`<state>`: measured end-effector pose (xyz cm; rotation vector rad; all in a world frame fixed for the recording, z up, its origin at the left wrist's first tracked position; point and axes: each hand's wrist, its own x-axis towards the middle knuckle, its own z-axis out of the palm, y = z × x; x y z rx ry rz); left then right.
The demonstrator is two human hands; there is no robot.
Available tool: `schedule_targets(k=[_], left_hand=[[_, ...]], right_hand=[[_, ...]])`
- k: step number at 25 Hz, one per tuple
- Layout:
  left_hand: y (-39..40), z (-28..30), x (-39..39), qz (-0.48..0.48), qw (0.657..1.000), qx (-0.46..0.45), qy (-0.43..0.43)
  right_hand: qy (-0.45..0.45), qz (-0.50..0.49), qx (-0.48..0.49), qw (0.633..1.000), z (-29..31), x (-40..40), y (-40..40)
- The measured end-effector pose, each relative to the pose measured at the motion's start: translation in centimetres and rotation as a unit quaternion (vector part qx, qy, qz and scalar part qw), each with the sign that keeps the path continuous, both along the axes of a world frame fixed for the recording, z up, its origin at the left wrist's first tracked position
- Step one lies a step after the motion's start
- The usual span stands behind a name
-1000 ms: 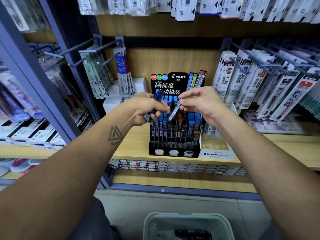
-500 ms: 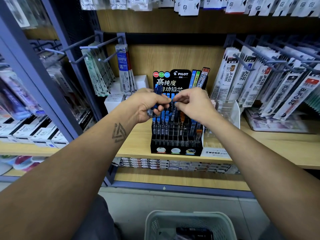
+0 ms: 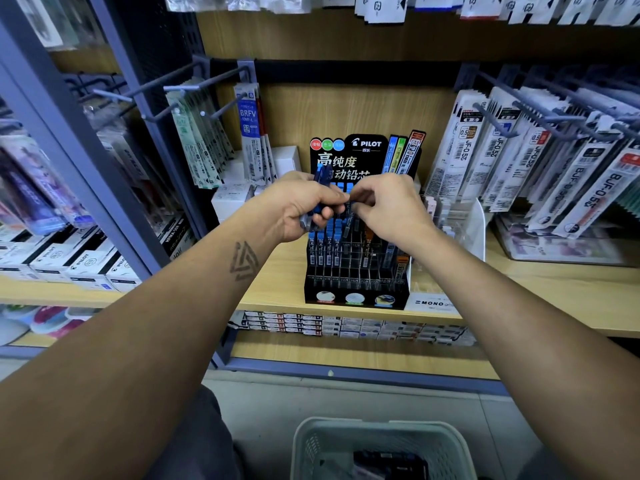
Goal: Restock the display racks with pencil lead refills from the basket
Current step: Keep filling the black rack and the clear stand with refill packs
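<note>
Change since a second ago: right hand then held one lead tube out in the open, angled toward the rack. Now it's dropped in tight against the left hand, fingers curled and pinching at something small between the two. What exactly it pinches is blurred, can't tell. Left hand grip is unchanged: clamped on a bundle of dark blue lead refill tubes, tops sticking out at 12 o'clock above the fist. View has also drifted closer to the shelf.

My read: the earlier tube is probably slotted and the right hand is pulling the next one off the bundle. Restock is mid-run, not near done.

Big to small:
- Shelf: wooden, blue steel uprights. Hanging refill packs on pegs at 2–3 o'clock, more packs at 10–11 o'clock.
- Basket: pale plastic, on the floor at 6 o'clock, dark stock left inside.
- Pilot display rack: black, tiered, on the shelf just below both hands. Blue-capped tubes fill the left columns; many middle and front slots look empty.
- Clear Mono holder: touching the rack at its 3 o'clock side.
</note>
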<state>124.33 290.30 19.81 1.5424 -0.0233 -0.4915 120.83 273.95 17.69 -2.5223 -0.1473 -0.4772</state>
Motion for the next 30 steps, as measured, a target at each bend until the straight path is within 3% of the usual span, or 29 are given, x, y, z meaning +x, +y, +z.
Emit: schedule_targets(k=[11,14,16,19,21,23,26,30], left_hand=[[-0.1,-0.3,0.3,-0.016,1.0,0.011,-0.001],[0.0,-0.4,0.5,-0.027,1.0,0.012,0.001],[0.1,-0.4,0.5,-0.035,0.999,0.016,0.002],[0.0,-0.4,0.3,-0.051,0.998,0.032,0.001],[-0.2,-0.5,-0.1,-0.088,0.995,0.054,-0.012],[-0.7,-0.6,-0.6,-0.128,0.988,0.082,-0.031],[-1.2,-0.7,-1.2,-0.155,0.981,0.104,-0.048],[-1.2,-0.3,-1.3,-0.161,0.986,0.031,-0.012]], right_hand=[[-0.002,0.005,-0.139,0.99,-1.8,0.2,0.4],[0.01,0.021,-0.138,0.99,-1.9,0.5,-0.1],[0.012,0.008,-0.065,0.998,-1.2,0.5,-0.5],[0.001,-0.034,0.131,0.991,0.2,0.4,-1.0],[0.053,-0.005,0.328,0.943,1.0,-0.1,-1.0],[0.114,0.048,0.447,0.886,1.2,-0.7,-0.8],[0.117,0.074,0.463,0.875,1.1,-1.2,-0.8],[0.128,0.067,0.512,0.847,1.4,-1.3,-1.8]])
